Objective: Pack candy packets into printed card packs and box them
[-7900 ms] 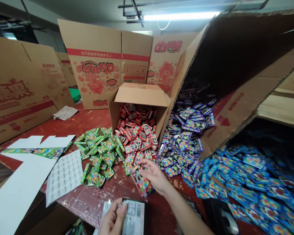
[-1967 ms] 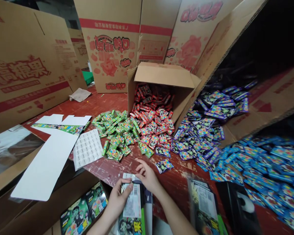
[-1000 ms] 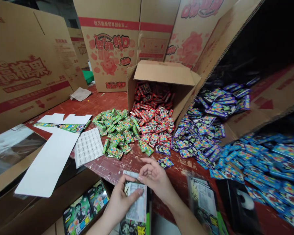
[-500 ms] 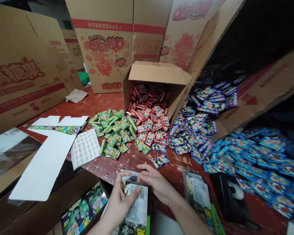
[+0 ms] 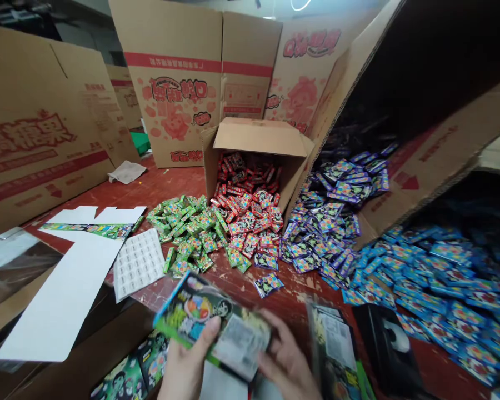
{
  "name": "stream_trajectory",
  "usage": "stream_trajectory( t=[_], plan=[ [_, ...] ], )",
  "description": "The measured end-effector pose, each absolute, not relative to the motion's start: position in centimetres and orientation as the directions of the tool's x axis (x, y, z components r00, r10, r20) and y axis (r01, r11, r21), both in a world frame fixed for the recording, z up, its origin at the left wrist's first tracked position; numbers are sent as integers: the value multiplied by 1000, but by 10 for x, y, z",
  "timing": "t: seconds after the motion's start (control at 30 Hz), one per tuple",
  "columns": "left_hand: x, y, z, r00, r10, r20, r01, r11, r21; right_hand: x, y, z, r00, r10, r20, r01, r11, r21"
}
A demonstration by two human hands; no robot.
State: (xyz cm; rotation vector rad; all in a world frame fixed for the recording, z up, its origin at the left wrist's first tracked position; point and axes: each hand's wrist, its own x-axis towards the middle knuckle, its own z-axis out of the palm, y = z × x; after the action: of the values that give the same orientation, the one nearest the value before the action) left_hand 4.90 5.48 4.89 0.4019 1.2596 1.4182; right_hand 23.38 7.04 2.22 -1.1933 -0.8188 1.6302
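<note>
Between both hands I hold a printed candy box (image 5: 204, 311), black and green with bright round candies and a pale label panel. It is tilted over the table's front edge and a little blurred. My left hand (image 5: 187, 361) grips its lower left side, thumb across the front. My right hand (image 5: 285, 355) is wrapped round its right end, with the fingers partly hidden behind it. Just beyond lies a single purple candy packet (image 5: 269, 284). Piles of green packets (image 5: 187, 228), red packets (image 5: 254, 216) and purple packets (image 5: 329, 222) lie farther back.
Blue packets (image 5: 437, 278) spread at the right beside a black tape dispenser (image 5: 389, 344) and flat printed cartons (image 5: 335, 344). A sticker sheet (image 5: 139, 264) and an unfolded white card (image 5: 62, 289) lie at left. Finished-looking boxes (image 5: 125, 378) sit below in a carton. Large cartons (image 5: 170, 111) stand behind.
The candy box has been raised and turned on its side, showing its printed front. My right hand has moved from its top edge to grip its right end. The view has shifted slightly.
</note>
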Motion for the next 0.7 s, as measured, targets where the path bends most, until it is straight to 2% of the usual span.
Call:
stream_trajectory(
  t=[0.03, 0.1, 0.23, 0.37, 0.43, 0.5, 0.6, 0.7],
  plan=[
    [53, 56, 50, -350, 847, -401, -442, 228, 867, 230, 63, 28, -122, 938, -325, -284, -346, -894],
    [62, 54, 51, -345, 868, -358, -352, 234, 906, 224, 60, 44, -82, 953, -290, -268, -302, -915],
    [78, 37, 45, -171, 945, -277, -304, 217, 928, 217, 83, 69, 3, 955, -297, -260, -286, -922],
    [81, 30, 39, -52, 964, -263, -177, 250, 952, 206, 93, 59, 39, 931, -363, -294, -337, -895],
    [80, 32, 37, -33, 975, -220, -129, 214, 968, 199, 89, 48, 88, 953, -291, -254, -261, -931],
    [78, 35, 33, -43, 979, -200, -115, 194, 974, 193, 81, 38, 206, 967, -149, -195, -108, -975],
    [77, 38, 25, -136, 963, -234, -131, 217, 967, 189, 65, 26, 371, 927, 58, -93, 99, -991],
    [74, 41, 20, -188, 953, -236, -142, 211, 967, 190, 51, 17, 325, 943, 72, -35, 89, -995]
  ],
)
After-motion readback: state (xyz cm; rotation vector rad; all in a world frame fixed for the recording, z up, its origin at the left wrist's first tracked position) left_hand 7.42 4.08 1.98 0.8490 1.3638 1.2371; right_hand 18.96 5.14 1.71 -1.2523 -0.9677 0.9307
